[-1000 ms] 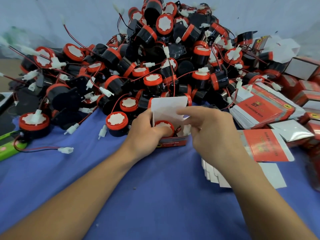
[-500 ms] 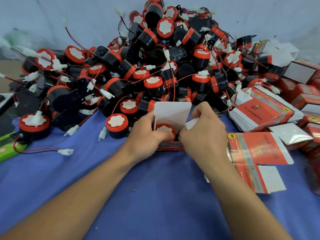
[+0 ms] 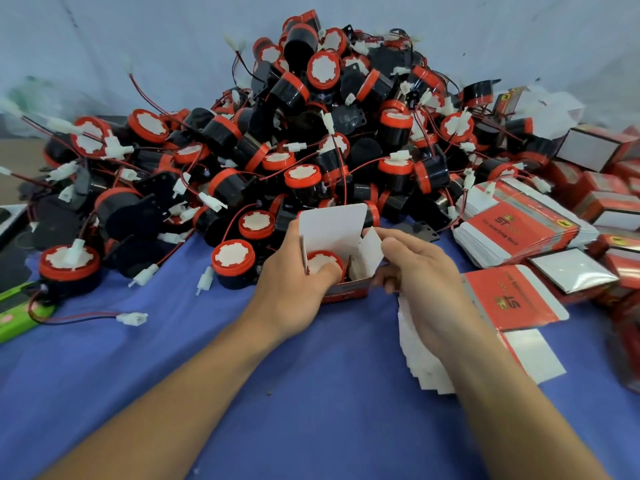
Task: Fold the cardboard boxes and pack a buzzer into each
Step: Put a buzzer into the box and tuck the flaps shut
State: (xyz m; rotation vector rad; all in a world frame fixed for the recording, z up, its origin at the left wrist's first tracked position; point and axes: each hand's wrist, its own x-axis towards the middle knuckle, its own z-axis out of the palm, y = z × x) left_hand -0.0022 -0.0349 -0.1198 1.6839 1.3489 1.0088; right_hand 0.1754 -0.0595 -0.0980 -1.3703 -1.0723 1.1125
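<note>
We see only the red top of the buzzer inside the box; our left hand covers its body and the box's left wall. Our right hand hides part of the flat cartons. The green object runs off the left edge.

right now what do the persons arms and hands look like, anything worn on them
Both forearms are bare right to the frame edge: no sleeves, gloves, watch, rings or bands in sight. The left hand and right hand show short plain nails, without markings.
</note>
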